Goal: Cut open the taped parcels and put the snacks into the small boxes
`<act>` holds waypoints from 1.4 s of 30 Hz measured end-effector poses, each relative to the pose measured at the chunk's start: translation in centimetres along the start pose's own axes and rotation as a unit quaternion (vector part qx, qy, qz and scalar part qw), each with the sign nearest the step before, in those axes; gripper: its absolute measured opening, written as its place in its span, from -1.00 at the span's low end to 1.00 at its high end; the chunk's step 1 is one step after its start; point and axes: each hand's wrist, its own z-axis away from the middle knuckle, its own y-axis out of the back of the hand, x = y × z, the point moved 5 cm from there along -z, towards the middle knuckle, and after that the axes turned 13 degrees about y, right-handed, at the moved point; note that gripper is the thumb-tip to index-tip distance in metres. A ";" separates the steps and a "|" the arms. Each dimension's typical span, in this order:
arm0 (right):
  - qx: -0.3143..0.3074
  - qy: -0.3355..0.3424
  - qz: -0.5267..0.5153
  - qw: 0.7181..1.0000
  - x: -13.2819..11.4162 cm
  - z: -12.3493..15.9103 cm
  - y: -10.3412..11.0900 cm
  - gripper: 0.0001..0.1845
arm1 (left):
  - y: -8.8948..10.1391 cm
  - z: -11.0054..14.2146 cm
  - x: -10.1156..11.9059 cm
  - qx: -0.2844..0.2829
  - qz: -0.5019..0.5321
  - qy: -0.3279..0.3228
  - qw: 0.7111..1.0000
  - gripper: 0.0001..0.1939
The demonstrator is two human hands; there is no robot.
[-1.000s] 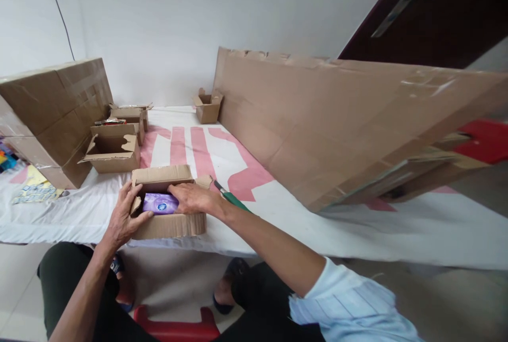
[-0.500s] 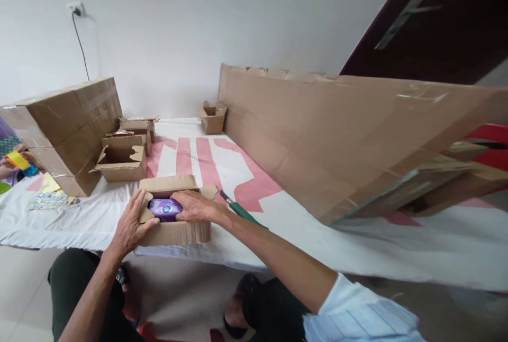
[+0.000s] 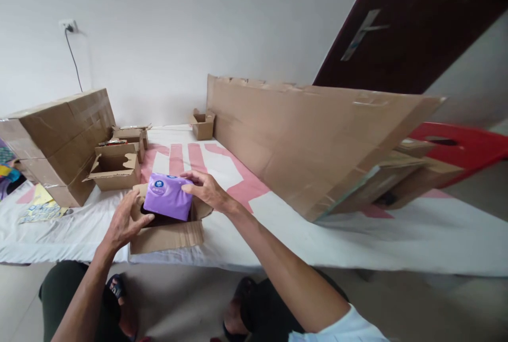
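Purple soft plastic packet [image 3: 169, 197] up — tilted over open brown cardboard box [image 3: 166, 239].
Sat inside 0.5 s ago; likely free of the walls now — right hand [image 3: 206, 191] pinching its right edge, left hand [image 3: 124, 220] spread at box's left side.

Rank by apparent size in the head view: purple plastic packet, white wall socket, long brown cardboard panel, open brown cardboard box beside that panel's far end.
Long brown cardboard panel
Purple plastic packet
Open brown cardboard box
White wall socket
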 end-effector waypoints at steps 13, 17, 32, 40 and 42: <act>0.055 0.000 -0.116 0.992 1.6 -0.2 -1.8 -0.20 | -1.4 -2.3 4.3 -0.071 0.326 0.052 0.941 -0.04; 0.031 -0.029 -0.122 0.992 3.2 0.2 -3.3 -0.14 | -1.3 -3.5 4.1 -0.036 0.344 0.051 0.937 -0.11; 0.121 0.018 -0.088 0.989 5.3 -5.7 -2.2 -0.51 | -0.5 -8.2 2.8 -0.115 0.275 0.068 0.952 -0.05; 0.100 -0.027 -0.138 0.985 7.6 -8.1 -2.2 -0.53 | -1.6 -11.4 0.8 -0.108 0.280 0.104 0.948 -0.07; 0.100 -0.028 -0.145 0.984 7.9 -8.3 -2.0 -0.56 | -1.9 -12.2 0.5 -0.111 0.284 0.101 0.947 -0.07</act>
